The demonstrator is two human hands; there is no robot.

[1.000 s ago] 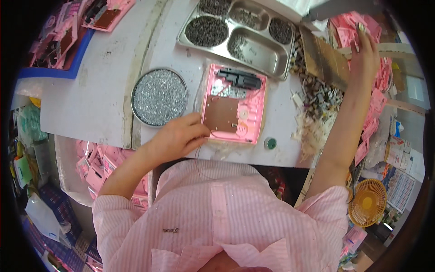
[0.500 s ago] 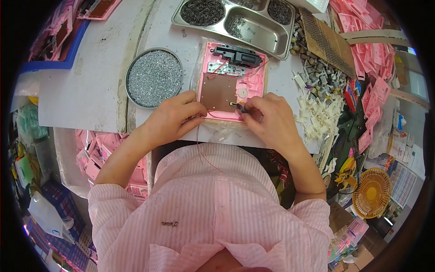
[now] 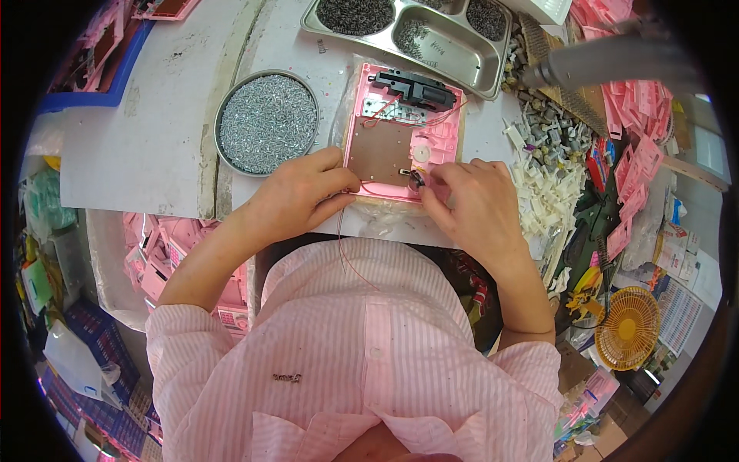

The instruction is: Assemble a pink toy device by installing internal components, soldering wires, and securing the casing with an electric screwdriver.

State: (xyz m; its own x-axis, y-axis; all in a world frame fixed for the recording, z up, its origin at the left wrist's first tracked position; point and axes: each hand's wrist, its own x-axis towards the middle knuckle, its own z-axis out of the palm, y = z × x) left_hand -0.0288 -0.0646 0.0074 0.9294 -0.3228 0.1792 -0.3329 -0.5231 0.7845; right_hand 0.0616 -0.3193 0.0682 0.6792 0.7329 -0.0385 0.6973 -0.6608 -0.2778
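Two hands are working, each with its own grip! The right hand (image 3: 485, 208) is pinching one small dark part (image 3: 416, 179) between thumb and finger. The left hand (image 3: 300, 192) is closing its fingers (image 3: 348, 183) on what looks like one thin wire (image 3: 344, 254), whose end is trailing down over the shirt (image 3: 385, 323). Both are meeting at one pink housing (image 3: 444, 141), lying open on the bench (image 3: 165, 131) right in front of the person; the left is covering its near left corner, the right its near right.

Inside, one brown board (image 3: 380, 152) is filling the left side, one white disc (image 3: 421, 153) is sitting to its right, and one black mechanism (image 3: 414, 91) is spanning the far end.

Farther out, one round tin (image 3: 218, 127) is brimming with silver pieces, too many to count! One metal tray (image 3: 469, 61) is showing four compartments beyond. White parts (image 3: 546, 185) are heaping up rightward, past counting, and one yellow basket (image 3: 627, 327) is standing lower right.
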